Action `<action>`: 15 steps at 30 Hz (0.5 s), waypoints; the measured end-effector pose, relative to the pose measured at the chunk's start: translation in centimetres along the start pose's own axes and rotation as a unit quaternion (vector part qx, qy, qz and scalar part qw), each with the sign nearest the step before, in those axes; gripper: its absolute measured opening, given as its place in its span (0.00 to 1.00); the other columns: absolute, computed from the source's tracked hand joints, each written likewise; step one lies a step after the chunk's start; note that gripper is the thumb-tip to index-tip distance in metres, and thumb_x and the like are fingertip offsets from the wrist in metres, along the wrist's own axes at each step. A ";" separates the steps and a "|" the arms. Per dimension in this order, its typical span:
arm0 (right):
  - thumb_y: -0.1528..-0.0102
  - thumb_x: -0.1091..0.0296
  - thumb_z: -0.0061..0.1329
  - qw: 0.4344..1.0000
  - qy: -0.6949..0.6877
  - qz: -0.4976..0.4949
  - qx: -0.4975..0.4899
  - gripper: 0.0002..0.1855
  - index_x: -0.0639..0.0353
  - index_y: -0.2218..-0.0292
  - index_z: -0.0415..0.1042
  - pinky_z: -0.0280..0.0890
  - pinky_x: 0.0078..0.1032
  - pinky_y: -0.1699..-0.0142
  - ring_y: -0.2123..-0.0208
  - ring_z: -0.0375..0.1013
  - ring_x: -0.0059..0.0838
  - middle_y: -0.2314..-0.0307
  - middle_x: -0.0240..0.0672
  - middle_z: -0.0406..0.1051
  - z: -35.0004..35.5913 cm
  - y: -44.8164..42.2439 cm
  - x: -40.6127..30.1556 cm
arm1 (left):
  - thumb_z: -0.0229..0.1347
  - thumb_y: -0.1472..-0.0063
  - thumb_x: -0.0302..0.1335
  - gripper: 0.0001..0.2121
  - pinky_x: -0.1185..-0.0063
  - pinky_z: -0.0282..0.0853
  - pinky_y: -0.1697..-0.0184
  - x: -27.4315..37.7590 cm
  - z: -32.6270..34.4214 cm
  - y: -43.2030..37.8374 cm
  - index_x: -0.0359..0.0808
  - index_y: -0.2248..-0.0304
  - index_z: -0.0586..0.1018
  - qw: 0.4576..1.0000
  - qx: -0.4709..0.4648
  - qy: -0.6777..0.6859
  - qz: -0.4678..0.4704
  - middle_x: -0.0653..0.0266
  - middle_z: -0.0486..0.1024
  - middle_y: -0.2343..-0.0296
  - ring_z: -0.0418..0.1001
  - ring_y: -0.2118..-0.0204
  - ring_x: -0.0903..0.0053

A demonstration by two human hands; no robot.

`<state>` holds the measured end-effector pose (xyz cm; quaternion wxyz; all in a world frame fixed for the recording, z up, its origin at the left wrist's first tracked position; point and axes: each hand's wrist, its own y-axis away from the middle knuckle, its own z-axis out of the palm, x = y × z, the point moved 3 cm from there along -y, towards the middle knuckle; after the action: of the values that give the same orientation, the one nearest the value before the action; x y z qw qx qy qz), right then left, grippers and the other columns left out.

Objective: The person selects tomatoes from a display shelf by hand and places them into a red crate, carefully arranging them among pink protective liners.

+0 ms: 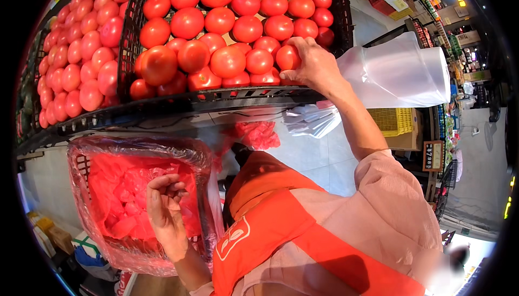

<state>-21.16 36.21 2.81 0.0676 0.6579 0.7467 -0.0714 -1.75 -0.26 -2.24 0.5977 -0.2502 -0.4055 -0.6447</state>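
At the front right of a black plastic crate (349,12), my right hand (318,67) has its thumb and fingers around a red tomato (288,57). That tomato sits in the front row, touching or close to its neighbours. More tomatoes (228,61) lie in rows in the crate, stacked higher along the front. My left hand (165,211) is empty, palm up with its fingers loosely curled and apart. It hovers above a basket (75,174) lined with clear plastic film, in which crumpled red plastic bags (125,211) lie.
A second crate of paler tomatoes (75,52) adjoins on the left. A roll of clear plastic bags (399,71) stands beside my right forearm. Clear bags (312,119) and a red bag (259,134) hang below the crate's front edge. A yellow crate (390,121) stands farther right.
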 end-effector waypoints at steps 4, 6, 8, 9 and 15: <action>0.63 0.52 0.66 0.996 0.056 0.025 -0.061 0.41 0.56 0.51 0.62 0.67 0.38 0.56 0.59 0.71 0.49 0.60 0.47 0.66 0.0 -1.2 -1.0 | 0.47 0.34 0.38 0.16 0.78 0.70 0.61 -0.5 -1.5 0.6 0.32 0.56 0.72 0.998 0.059 -0.007 -0.017 0.57 0.73 0.60 0.72 0.62 0.75; 0.64 0.52 0.66 0.998 0.025 0.018 -0.057 0.42 0.58 0.51 0.62 0.67 0.40 0.56 0.59 0.70 0.50 0.60 0.49 0.65 0.4 -1.4 -0.7 | 0.47 0.33 0.37 0.16 0.78 0.70 0.62 -0.4 -2.7 0.9 0.32 0.56 0.72 0.997 0.078 -0.004 -0.016 0.57 0.73 0.60 0.72 0.62 0.75; 0.63 0.51 0.66 0.999 0.042 -0.030 -0.018 0.41 0.59 0.52 0.62 0.67 0.41 0.57 0.58 0.70 0.50 0.60 0.49 0.66 0.3 -1.0 -1.0 | 0.47 0.33 0.37 0.15 0.79 0.70 0.63 -0.1 -4.6 2.1 0.32 0.56 0.72 0.995 0.100 -0.016 0.003 0.57 0.73 0.60 0.72 0.63 0.76; 0.63 0.49 0.65 0.996 0.047 -0.078 0.021 0.41 0.60 0.53 0.62 0.68 0.42 0.58 0.58 0.70 0.51 0.61 0.49 0.67 0.1 -0.7 -1.8 | 0.47 0.34 0.33 0.14 0.79 0.72 0.64 0.7 -5.1 3.2 0.30 0.57 0.71 0.990 0.137 -0.007 0.009 0.54 0.73 0.62 0.74 0.64 0.74; 0.51 0.64 0.60 0.973 -0.095 -0.136 0.159 0.22 0.65 0.57 0.70 0.65 0.30 0.53 0.59 0.71 0.37 0.62 0.42 0.71 -2.8 1.6 -7.1 | 0.49 0.35 0.30 0.10 0.82 0.70 0.65 1.6 -12.8 7.7 0.32 0.63 0.76 0.879 0.291 -0.364 -0.097 0.63 0.77 0.69 0.75 0.67 0.79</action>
<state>-18.74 30.07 6.90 0.0226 0.5430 0.7981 -0.2601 7.53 -11.42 -6.22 0.3887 -0.2413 -0.7862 -0.4154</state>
